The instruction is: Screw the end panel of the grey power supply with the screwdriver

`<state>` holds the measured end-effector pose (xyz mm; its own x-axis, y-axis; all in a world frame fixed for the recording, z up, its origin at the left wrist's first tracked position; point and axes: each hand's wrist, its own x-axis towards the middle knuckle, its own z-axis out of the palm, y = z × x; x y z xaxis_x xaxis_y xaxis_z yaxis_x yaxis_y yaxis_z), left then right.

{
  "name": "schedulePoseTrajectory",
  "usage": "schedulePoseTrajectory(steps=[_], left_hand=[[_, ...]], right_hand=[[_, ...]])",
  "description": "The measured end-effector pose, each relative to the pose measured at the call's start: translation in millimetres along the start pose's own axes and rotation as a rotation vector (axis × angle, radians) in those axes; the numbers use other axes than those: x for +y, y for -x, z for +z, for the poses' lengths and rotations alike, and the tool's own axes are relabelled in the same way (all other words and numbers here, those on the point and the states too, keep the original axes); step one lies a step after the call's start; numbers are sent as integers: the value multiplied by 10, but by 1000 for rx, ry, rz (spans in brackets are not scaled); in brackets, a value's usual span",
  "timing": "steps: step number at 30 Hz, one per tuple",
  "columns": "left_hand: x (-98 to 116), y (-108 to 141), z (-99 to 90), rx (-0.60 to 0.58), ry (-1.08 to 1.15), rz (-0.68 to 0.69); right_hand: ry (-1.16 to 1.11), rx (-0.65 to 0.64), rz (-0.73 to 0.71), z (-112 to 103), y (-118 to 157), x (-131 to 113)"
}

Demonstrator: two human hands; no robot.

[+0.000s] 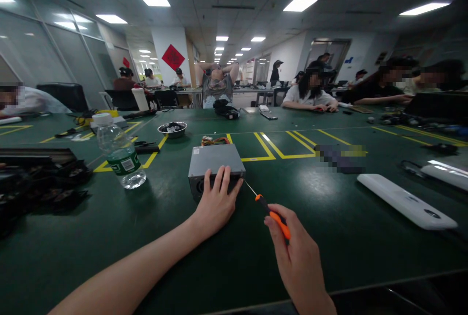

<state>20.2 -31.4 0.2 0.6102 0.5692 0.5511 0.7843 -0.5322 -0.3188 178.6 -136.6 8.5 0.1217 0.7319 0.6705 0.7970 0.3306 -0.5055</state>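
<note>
A grey metal box [215,159] with a round fan opening on its near side sits on the green table [204,266], coloured wires behind it. My left hand [217,203] lies on the box's near edge with its fingers spread, touching the top and front. In my right hand [296,246] is a screwdriver [280,224] with an orange and black handle, gripped between thumb and fingers. Its thin shaft points at the box's near right corner; whether the tip touches a screw is too small to tell.
Left of the box stand a water bottle [126,161] and a metal bowl [172,129] of small parts. Black parts [40,183] are heaped at the far left. On the right lies a white device [405,200]. Several people sit beyond the table.
</note>
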Motion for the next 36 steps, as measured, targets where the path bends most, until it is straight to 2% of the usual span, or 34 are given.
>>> schedulePoseTrajectory(steps=[4, 7, 11, 16, 22, 25, 30, 36], left_hand=[[-4, 0, -2, 1, -4, -1], [-10, -1, 1, -7, -4, 4], [-10, 4, 0, -19, 12, -5], [-59, 30, -15, -15, 100, 15], [-316, 66, 36, 118, 300, -41], [-401, 63, 76, 168, 282, -92], [-366, 52, 80, 98, 237, -78], [-334, 54, 65, 93, 232, -90]], right_hand=[[-22, -34, -71, 33, 6, -40], [-51, -41, -66, 68, 21, -54], [-114, 50, 25, 57, 59, -25], [-217, 157, 31, 29, 119, -63], [-253, 59, -24, 170, 136, -144], [-235, 3, -61, 244, 157, -170], [-198, -7, -87, 273, 173, -188], [-163, -4, -101, 282, 159, -179]])
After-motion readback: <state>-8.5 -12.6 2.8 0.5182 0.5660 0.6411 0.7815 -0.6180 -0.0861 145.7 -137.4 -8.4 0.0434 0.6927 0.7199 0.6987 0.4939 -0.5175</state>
